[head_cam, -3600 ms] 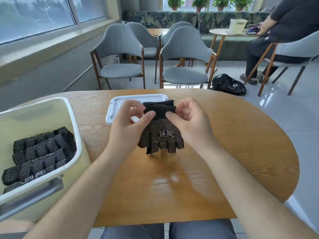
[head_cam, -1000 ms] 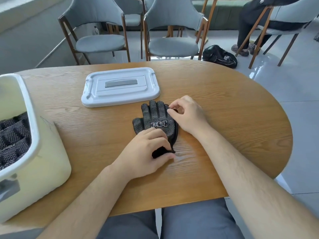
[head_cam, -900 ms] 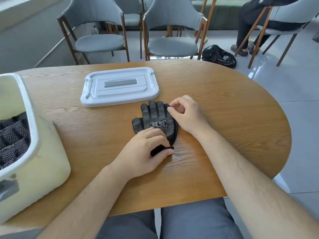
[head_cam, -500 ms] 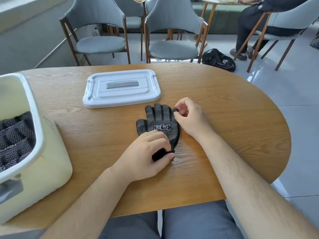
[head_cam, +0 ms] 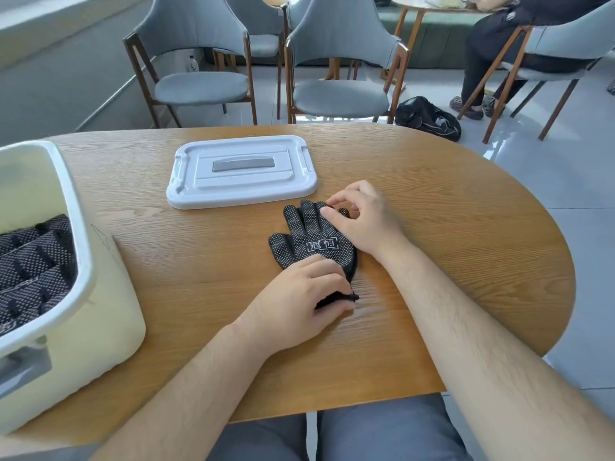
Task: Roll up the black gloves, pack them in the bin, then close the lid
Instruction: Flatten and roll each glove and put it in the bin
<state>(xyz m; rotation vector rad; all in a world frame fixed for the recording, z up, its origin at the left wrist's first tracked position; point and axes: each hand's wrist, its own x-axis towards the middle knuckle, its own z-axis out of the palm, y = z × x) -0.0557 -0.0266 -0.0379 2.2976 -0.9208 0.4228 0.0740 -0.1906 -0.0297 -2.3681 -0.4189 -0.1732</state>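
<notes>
A black dotted glove lies flat on the wooden table, fingers pointing away from me. My left hand presses down on its cuff end, fingers curled over the black cuff. My right hand rests on the glove's right side and pinches the tips of its outer fingers. The cream bin stands at the left edge with several rolled black gloves inside. Its white lid lies flat on the table just beyond the glove.
Grey chairs stand beyond the far table edge. A black bag lies on the floor at the right. A seated person is at the far right. My grey-trousered knees are below the near table edge.
The glove, held up in both hands 3.6 s ago, now lies flat on the table. Over the last second my right hand shifted slightly toward the fingertips; the left stayed on the cuff.
</notes>
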